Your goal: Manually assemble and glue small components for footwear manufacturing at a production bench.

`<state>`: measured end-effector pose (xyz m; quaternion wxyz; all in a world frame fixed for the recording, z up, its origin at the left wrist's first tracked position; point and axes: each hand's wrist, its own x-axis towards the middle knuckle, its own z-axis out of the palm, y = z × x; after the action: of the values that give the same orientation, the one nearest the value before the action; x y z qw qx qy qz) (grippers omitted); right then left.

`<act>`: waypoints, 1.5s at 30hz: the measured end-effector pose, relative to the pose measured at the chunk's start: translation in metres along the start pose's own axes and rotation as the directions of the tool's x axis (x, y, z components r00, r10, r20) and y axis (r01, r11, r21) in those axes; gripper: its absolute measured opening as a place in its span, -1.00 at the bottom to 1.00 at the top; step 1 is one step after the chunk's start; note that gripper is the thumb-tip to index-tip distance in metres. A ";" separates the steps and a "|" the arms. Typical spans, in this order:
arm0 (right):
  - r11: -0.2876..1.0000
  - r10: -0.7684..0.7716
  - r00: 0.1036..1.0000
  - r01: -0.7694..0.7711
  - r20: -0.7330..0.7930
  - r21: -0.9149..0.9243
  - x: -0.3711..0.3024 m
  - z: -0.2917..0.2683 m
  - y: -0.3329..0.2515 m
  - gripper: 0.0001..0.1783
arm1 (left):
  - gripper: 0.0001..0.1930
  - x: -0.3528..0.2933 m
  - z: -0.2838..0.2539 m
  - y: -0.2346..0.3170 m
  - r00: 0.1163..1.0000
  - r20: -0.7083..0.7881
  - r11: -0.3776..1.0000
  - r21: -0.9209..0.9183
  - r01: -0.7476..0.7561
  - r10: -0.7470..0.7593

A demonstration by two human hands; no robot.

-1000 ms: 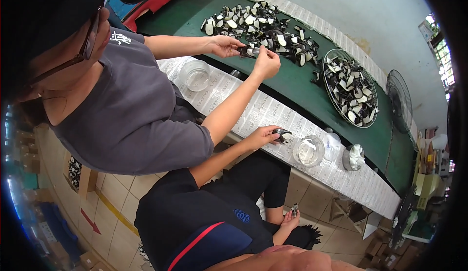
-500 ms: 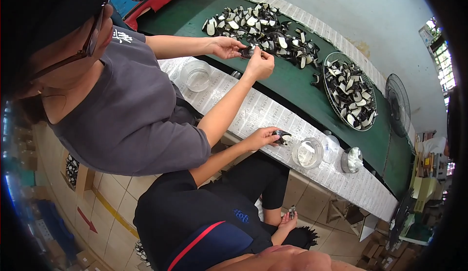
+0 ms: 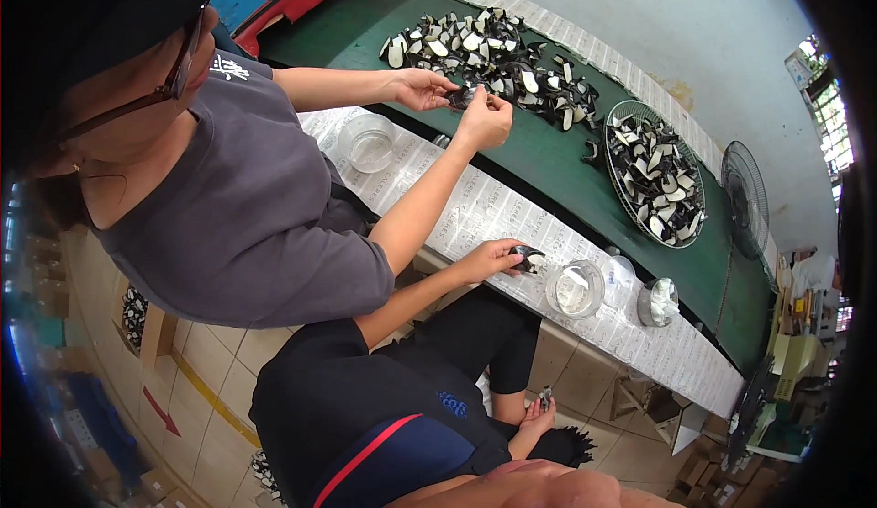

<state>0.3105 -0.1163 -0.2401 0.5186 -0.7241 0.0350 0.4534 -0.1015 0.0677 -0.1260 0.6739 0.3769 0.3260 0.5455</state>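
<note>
My left hand point(image 3: 491, 259) is at the near edge of the paper-covered table strip, its fingers closed round a glossy black curved piece with a pale part point(image 3: 528, 259), which looks like a shoe heel. Lower down, off the table's edge and near my knee, my right hand point(image 3: 533, 417) is closed with a small greyish thing point(image 3: 545, 396) at its fingertips, too small to make out. Just right of the left hand stands a clear round tub point(image 3: 575, 289) with whitish contents.
A co-worker in a grey shirt point(image 3: 242, 197) sits at my left, both hands on a similar piece. Black-and-white pieces lie in a heap point(image 3: 475, 42) on the green table point(image 3: 365, 28) and fill a wire basket point(image 3: 655, 174). Another tub point(image 3: 367, 142), a white-filled jar point(image 3: 659, 301) and a fan point(image 3: 746, 197) stand around.
My hands stay almost in place; the small thing in my right hand has shifted slightly. The co-worker's head has moved a little to the right.
</note>
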 end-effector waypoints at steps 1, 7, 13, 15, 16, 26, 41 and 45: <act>0.999 -0.003 1.000 0.002 0.020 0.033 0.007 -0.002 -0.001 -0.71 | -0.64 0.003 0.005 -0.002 1.000 -0.001 1.000 -0.013 -0.009 0.009; 0.999 -0.002 0.999 0.001 0.037 0.036 -0.002 0.000 0.000 -0.71 | -0.62 0.003 -0.006 -0.008 1.000 0.007 1.000 -0.003 -0.001 0.001; 0.999 -0.015 0.999 0.013 0.050 0.036 -0.007 -0.004 -0.001 -0.72 | -0.63 0.000 -0.004 -0.006 1.000 0.025 1.000 -0.001 -0.003 0.003; 0.999 -0.017 0.998 0.015 0.055 0.035 -0.006 -0.003 0.000 -0.72 | -0.63 0.001 -0.005 -0.006 0.999 0.037 1.000 0.017 -0.008 0.007; 0.999 -0.018 0.999 0.017 0.042 0.034 -0.006 -0.003 0.000 -0.72 | -0.63 0.001 -0.004 -0.007 0.999 0.040 1.000 0.006 -0.011 0.011; 0.999 -0.016 0.999 0.015 0.044 0.032 -0.006 -0.003 -0.002 -0.71 | -0.65 0.001 -0.005 -0.006 0.998 0.049 1.000 0.011 -0.028 0.028; 0.999 0.013 0.999 -0.015 0.051 0.042 -0.007 -0.001 -0.003 -0.72 | -0.63 0.001 -0.005 -0.006 1.000 0.003 1.000 0.008 0.004 -0.004; 0.999 0.002 0.999 -0.005 0.046 0.048 -0.007 -0.001 -0.005 -0.72 | -0.63 0.003 -0.003 -0.005 1.000 -0.003 1.000 0.001 0.017 -0.017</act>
<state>0.3093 -0.1176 -0.2320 0.5356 -0.7007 0.0350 0.4700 -0.1011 0.0708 -0.1320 0.6779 0.3736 0.3303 0.5401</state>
